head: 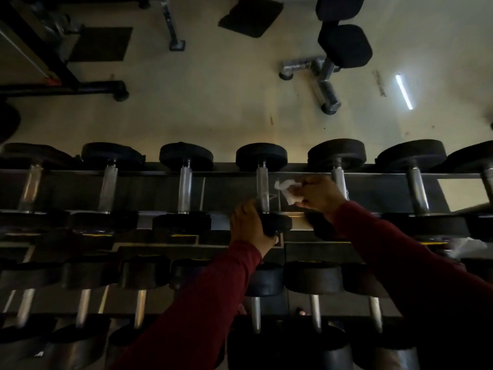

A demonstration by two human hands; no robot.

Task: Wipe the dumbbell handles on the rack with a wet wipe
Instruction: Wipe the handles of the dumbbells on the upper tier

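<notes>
Seen from the head camera, a person in dark red sleeves (400, 252) leans over a two-tier dumbbell rack (298, 175) in a dim gym; the left hand (252, 227) curls its fingers around the near black head of a dumbbell (262, 188) on the upper tier, fourth in the row from the left, its chrome handle running away from the camera toward the far head; the right hand (321, 194) hovers just to the right of that handle, thumb and fingers pinched on a crumpled white wet wipe (289, 190); the wipe sits between this handle and the next dumbbell's handle (339, 180), close to the first, though whether it touches the metal cannot be told; other dumbbells line the upper tier on both sides, and a lower tier (144, 279) of black-headed dumbbells runs beneath the arms; beyond the rack, on the pale floor (213, 102), stand a bench with black pads (344, 46) and steel legs, a dark mat (250, 14) and a black machine frame (53, 65) at far left; a bright strip of light (404, 92) reflects on the floor at right.
</notes>
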